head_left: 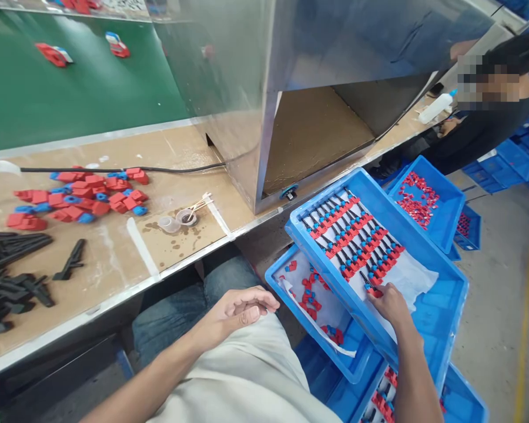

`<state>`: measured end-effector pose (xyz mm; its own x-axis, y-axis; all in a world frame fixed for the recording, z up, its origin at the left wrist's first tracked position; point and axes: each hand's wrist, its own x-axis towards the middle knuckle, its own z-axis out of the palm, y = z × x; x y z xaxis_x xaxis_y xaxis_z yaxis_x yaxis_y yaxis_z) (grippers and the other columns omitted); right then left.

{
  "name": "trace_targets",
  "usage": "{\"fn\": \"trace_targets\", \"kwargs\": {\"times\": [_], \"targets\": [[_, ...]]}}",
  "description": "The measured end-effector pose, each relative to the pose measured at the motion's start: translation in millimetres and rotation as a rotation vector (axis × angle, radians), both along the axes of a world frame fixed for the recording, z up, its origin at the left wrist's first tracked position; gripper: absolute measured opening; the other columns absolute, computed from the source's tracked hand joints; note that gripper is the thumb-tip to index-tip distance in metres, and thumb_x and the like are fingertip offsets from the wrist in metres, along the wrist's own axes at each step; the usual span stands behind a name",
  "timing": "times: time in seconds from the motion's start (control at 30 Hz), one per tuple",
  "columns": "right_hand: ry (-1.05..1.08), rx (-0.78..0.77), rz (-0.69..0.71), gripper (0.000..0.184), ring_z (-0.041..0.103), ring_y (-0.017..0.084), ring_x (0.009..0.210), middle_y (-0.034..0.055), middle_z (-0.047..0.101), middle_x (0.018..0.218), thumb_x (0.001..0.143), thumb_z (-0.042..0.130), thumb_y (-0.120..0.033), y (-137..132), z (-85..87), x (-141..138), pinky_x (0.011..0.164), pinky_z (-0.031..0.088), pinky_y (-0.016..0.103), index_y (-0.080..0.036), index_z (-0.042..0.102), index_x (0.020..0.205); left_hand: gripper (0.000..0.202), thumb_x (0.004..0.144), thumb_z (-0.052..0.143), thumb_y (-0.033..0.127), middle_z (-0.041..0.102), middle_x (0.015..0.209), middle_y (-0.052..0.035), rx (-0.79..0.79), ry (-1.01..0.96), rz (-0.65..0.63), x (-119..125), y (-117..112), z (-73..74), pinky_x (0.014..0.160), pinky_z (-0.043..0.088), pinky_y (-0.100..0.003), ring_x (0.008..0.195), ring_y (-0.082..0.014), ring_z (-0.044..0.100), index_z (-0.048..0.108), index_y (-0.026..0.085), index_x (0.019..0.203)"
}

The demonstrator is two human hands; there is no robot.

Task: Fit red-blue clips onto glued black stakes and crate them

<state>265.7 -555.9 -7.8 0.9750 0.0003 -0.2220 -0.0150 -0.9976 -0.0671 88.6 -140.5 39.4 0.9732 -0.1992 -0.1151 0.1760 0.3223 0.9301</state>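
My right hand (392,305) reaches into the upper blue tray (449,305). Its fingers close on a small part with a red and blue body and a black stem (367,283). Beside it, several rows of like red, blue and black parts (348,235) lie on white sheeting (417,270) in the tray. My left hand (240,308) hovers over my lap, palm turned inward and fingers loosely bent. Nothing shows in it, and the thumb stands off from the fingers.
On the bench lie a pile of red and blue pieces (83,191), black parts (13,282) and a small cup with sticks (187,217). A metal hood (229,106) stands behind. Lower trays (348,367) sit beneath. Another person (489,129) is at the far right.
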Motion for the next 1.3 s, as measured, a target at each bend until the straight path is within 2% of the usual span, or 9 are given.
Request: {"fn": "trace_targets", "kwargs": {"times": [0.4, 0.6, 0.67, 0.73, 0.8, 0.87, 1.1, 1.2, 1.3], "targets": [[-0.125, -0.055, -0.074, 0.035, 0.065, 0.022, 0.081, 0.0137, 0.065, 0.105, 0.078, 0.057, -0.02, -3, 3.2, -15, 0.079, 0.048, 0.033, -0.012, 0.071, 0.109, 0.047, 0.089, 0.06, 0.057, 0.071, 0.099, -0.0146, -0.013, 0.014, -0.038, -16, -5, -4.8, 0.084, 0.053, -0.034, 0.092, -0.0253, 0.067, 0.076, 0.017, 0.106], [-0.333, -0.016, -0.167, 0.04, 0.066, 0.026, 0.084, 0.0143, 0.067, 0.104, 0.084, 0.052, -0.04, 0, 53.1, -27, 0.081, 0.051, 0.04, -0.013, 0.068, 0.11, 0.03, 0.081, 0.073, 0.043, 0.074, 0.094, -0.0158, 0.19, -0.165, 0.047, -13, 28, 56.3, 0.078, 0.057, -0.039, 0.085, -0.029, 0.07, 0.08, 0.02, 0.1], [-0.402, 0.077, -0.165, 0.047, 0.066, 0.026, 0.082, 0.0148, 0.068, 0.103, 0.083, 0.053, -0.048, 13, 70.9, -28, 0.08, 0.052, 0.039, -0.013, 0.068, 0.109, 0.027, 0.071, 0.083, 0.038, 0.073, 0.086, -0.0174, 0.17, -0.18, 0.156, -18, 31, 80.1, 0.075, 0.058, -0.043, 0.08, -0.0323, 0.071, 0.081, 0.02, 0.091], [-0.409, 0.268, -0.139, 0.052, 0.066, 0.025, 0.078, 0.0131, 0.069, 0.098, 0.08, 0.057, -0.058, 38, 83.4, -34, 0.076, 0.053, 0.038, -0.015, 0.069, 0.105, 0.028, 0.066, 0.085, 0.045, 0.07, 0.077, -0.0171, 0.115, -0.184, 0.472, -28, 20, 92.5, 0.068, 0.057, -0.044, 0.073, -0.0328, 0.069, 0.08, 0.022, 0.079], [-0.273, 0.487, -0.033, 0.053, 0.065, 0.024, 0.073, 0.0095, 0.069, 0.088, 0.077, 0.061, -0.063, 73, 89.2, -47, 0.071, 0.054, 0.036, -0.017, 0.07, 0.102, 0.037, 0.065, 0.08, 0.062, 0.066, 0.07, -0.0158, 0.089, -0.223, 0.8, -38, 4, 92.7, 0.06, 0.055, -0.044, 0.068, -0.0323, 0.067, 0.076, 0.025, 0.069], [-0.04, 0.613, 0.181, 0.046, 0.065, 0.022, 0.074, 0.0067, 0.068, 0.084, 0.082, 0.062, -0.06, 113, 88.7, -63, 0.071, 0.054, 0.034, -0.019, 0.071, 0.102, 0.046, 0.068, 0.072, 0.073, 0.063, 0.065, -0.0145, 0.1, -0.259, 0.904, -43, -5, 86.1, 0.054, 0.054, -0.041, 0.064, -0.031, 0.066, 0.073, 0.027, 0.064], [0.181, 0.627, 0.688, 0.036, 0.066, 0.022, 0.081, 0.0081, 0.069, 0.092, 0.097, 0.051, -0.048, 219, 73.8, -86, 0.078, 0.054, 0.034, -0.021, 0.072, 0.107, 0.029, 0.093, 0.059, 0.039, 0.074, 0.095, -0.0115, 0.458, -0.435, 0.053, -35, 56, 58.6, 0.074, 0.055, -0.028, 0.082, -0.0217, 0.071, 0.075, 0.02, 0.108], [0.148, 0.654, 0.751, 0.039, 0.069, 0.028, 0.093, 0.0093, 0.074, 0.095, 0.09, 0.057, -0.057, 240, 61.2, -73, 0.081, 0.057, 0.037, -0.024, 0.076, 0.099, 0.034, 0.095, 0.055, 0.042, 0.073, 0.101, -0.013, 0.525, -0.384, 0.036, -43, 79, 41.5, 0.077, 0.054, -0.027, 0.088, -0.0213, 0.07, 0.072, 0.016, 0.11], [0.211, 0.669, 0.777, 0.042, 0.069, 0.023, 0.075, 0.0067, 0.073, 0.091, 0.084, 0.062, -0.063, 268, 40.5, -53, 0.065, 0.058, 0.028, -0.025, 0.076, 0.095, 0.034, 0.094, 0.058, 0.043, 0.072, 0.106, -0.0111, 0.573, -0.324, 0.101, -47, 104, 30.6, 0.081, 0.053, -0.025, 0.092, -0.0191, 0.069, 0.07, 0.015, 0.109]]}}
